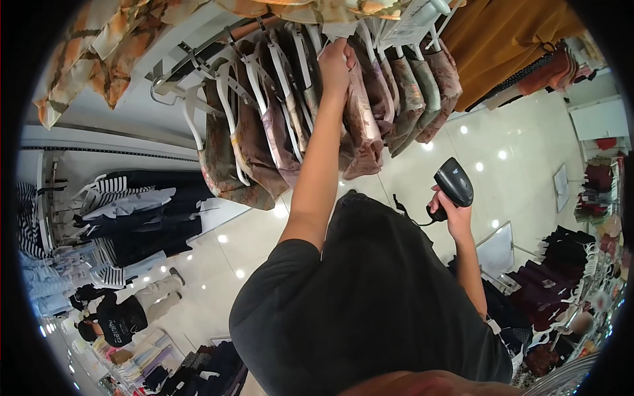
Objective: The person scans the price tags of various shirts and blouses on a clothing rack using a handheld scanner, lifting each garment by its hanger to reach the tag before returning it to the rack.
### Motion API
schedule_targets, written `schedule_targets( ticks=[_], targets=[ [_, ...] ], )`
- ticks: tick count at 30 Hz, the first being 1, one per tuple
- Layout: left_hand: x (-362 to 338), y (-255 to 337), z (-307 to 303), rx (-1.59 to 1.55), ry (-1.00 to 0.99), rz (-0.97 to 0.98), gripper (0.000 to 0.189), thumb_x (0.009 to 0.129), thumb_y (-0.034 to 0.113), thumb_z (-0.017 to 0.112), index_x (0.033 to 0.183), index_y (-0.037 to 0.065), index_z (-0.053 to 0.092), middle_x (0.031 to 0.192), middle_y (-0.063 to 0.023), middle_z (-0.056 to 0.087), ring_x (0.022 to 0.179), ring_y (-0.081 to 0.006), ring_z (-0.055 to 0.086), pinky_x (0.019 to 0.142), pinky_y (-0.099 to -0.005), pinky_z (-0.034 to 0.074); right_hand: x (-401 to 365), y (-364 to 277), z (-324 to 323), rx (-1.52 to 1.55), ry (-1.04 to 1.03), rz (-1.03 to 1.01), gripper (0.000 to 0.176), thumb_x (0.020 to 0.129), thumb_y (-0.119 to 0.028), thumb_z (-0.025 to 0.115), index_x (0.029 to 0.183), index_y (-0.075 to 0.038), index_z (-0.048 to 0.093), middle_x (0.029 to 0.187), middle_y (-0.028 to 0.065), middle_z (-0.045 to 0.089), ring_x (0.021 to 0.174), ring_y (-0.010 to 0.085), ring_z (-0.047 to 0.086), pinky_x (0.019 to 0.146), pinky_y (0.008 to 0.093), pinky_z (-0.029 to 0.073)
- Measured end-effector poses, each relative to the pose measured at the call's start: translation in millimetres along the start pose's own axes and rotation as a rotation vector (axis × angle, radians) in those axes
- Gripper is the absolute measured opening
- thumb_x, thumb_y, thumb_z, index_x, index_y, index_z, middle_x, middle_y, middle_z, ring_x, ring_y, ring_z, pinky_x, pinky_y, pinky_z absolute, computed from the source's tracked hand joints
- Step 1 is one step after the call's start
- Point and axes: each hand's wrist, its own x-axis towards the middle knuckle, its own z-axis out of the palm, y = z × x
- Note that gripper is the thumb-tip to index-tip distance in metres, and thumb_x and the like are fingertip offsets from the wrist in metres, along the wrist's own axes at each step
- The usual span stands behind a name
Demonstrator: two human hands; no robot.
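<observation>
Several patterned garments (363, 125) hang on white hangers (256, 82) from a rail at the top. My left hand (335, 63) reaches up among them, its fingers closed on a white tag (339, 30) near the hanger tops. Part of the tag is hidden by the fingers. At the right, my right hand (452, 210) is wrapped round the handle of a black handheld scanner (454, 181), whose head points up and left, apart from the clothes.
Orange-patterned cloth (115, 59) hangs at the top left, brown cloth (508, 39) at the top right. Dark and striped clothes (152, 211) hang at the left. Another person (122, 320) stands at the lower left. More racks with dark garments (541, 290) are at the right.
</observation>
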Motion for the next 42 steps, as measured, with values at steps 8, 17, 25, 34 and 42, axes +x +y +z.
schedule_targets(
  ticks=[8,17,25,34,42],
  targets=[
    [-20.1,-11.3,-14.1,0.090,0.092,-0.036,0.024,0.091,0.014,0.058,0.071,0.004,0.051,0.066,0.0020,0.048,0.059,-0.0071,0.042,0.054,-0.0234,0.030,-0.7,5.8,2.6,0.022,0.019,-0.004,0.015,0.091,-0.003,0.059,0.104,0.005,0.059,0.074,0.0056,0.059,0.062,0.0124,0.058,0.067,0.0308,0.052],
    [-113.6,2.2,-14.0,0.493,0.174,0.495,0.023,0.091,0.000,0.055,0.113,-0.007,0.056,0.111,-0.0169,0.060,0.106,-0.0215,0.057,0.093,-0.0317,0.046,-10.4,9.3,-4.3,0.018,0.055,-0.006,0.017,0.095,-0.007,0.055,0.105,0.005,0.058,0.069,0.0050,0.057,0.063,0.0132,0.057,0.070,0.0315,0.051],
    [-156.4,-27.9,31.1,0.261,-0.092,0.185,0.049,0.090,-0.004,0.052,0.137,-0.006,0.037,0.143,-0.0206,0.038,0.136,-0.0276,0.036,0.115,-0.0376,0.023,-4.9,9.3,-22.6,0.012,0.045,-0.018,0.016,0.094,-0.006,0.054,0.105,0.005,0.058,0.068,0.0049,0.057,0.063,0.0132,0.057,0.070,0.0316,0.051],
    [-22.3,-70.6,25.6,0.638,0.248,0.323,0.044,0.072,0.000,0.067,0.113,-0.006,0.052,0.113,-0.0180,0.052,0.107,-0.0317,0.052,0.098,-0.0350,0.038,20.6,15.9,-62.9,0.066,-0.038,-0.009,0.016,0.092,-0.003,0.058,0.105,0.006,0.059,0.074,0.0058,0.060,0.063,0.0120,0.057,0.068,0.0295,0.051],
    [-18.1,-48.9,20.5,0.520,0.051,0.214,0.027,0.070,-0.011,0.054,0.089,0.007,0.052,0.087,0.0021,0.045,0.084,-0.0122,0.044,0.077,-0.0214,0.034,39.2,10.0,-104.9,0.164,-0.104,-0.047,0.015,0.092,-0.007,0.061,0.100,0.006,0.062,0.069,0.0029,0.059,0.063,0.0089,0.055,0.063,0.0264,0.047]
  ],
)
